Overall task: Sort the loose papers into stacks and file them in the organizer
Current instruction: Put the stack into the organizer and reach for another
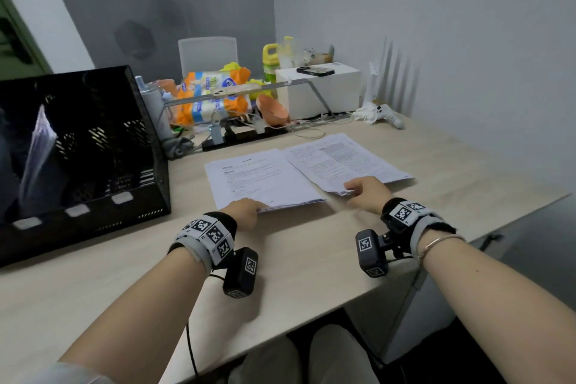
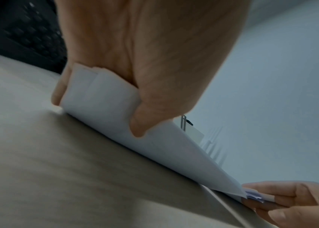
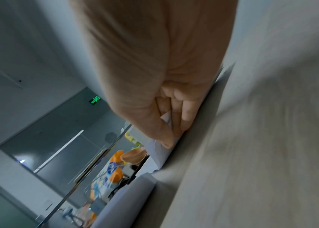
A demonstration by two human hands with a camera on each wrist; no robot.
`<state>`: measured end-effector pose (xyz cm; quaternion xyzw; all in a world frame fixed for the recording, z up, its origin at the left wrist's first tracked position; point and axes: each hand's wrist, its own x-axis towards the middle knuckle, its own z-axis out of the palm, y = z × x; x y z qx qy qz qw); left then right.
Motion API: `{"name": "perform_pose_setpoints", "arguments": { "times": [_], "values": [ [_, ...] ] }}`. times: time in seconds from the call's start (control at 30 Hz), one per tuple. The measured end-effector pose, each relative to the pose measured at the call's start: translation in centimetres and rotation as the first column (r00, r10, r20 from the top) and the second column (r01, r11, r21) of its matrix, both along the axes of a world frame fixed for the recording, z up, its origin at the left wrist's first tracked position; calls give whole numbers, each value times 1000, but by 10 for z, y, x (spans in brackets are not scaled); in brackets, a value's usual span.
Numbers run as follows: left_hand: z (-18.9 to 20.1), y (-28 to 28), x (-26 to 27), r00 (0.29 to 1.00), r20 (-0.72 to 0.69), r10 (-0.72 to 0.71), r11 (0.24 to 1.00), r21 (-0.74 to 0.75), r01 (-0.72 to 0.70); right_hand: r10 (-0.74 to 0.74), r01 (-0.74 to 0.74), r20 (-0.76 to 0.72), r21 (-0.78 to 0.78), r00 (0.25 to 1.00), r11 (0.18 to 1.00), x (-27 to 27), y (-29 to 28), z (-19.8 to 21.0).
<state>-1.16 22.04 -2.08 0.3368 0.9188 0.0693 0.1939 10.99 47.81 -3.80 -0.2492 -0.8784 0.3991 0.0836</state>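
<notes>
Two stacks of printed papers lie side by side on the wooden table: a left stack [image 1: 258, 178] and a right stack [image 1: 343, 159] that overlaps its edge. My left hand [image 1: 255, 207] pinches the left stack's near edge, and the left wrist view shows the sheets [image 2: 100, 104] curled up between thumb and fingers. My right hand [image 1: 352, 190] pinches the right stack's near corner [image 3: 160, 152]. The black mesh organizer [image 1: 93, 150] stands at the left, with some papers [image 1: 37, 146] leaning in one slot.
Behind the papers lie a black power strip [image 1: 243, 134] with cables, an orange tissue pack [image 1: 212, 93], a white box [image 1: 318, 90] with a phone on top, and a white game controller [image 1: 389, 115]. The table's right edge [image 1: 498, 227] runs diagonally near my right wrist.
</notes>
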Motion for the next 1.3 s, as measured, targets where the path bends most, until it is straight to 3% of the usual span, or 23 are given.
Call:
{"name": "perform_pose_setpoints", "arguments": {
  "times": [0.23,0.4,0.6,0.8,0.9,1.03,1.3],
  "values": [
    [-8,-66,-17,996,-21,84,996,33,-83,149,-149,44,-5,988,989,-32,-60,2],
    [-11,-88,-25,994,19,110,992,52,-111,159,-162,110,16,981,987,-40,-79,0],
    [0,-99,-21,991,60,119,987,98,-125,-111,111,-26,2,993,994,-45,-81,13],
    [4,-110,-32,967,28,253,962,96,-254,-90,87,-40,-80,995,993,-56,-107,35],
    [2,-112,-32,947,38,318,944,82,-320,3,-1,57,-41,998,999,-63,-125,41],
    [-3,-111,-31,937,65,344,937,38,-347,140,-162,347,34,928,986,-74,-139,40],
    [-6,-110,-25,941,-8,339,940,-48,-339,25,-26,300,-1,953,1000,-85,-142,30]
  ]
}}
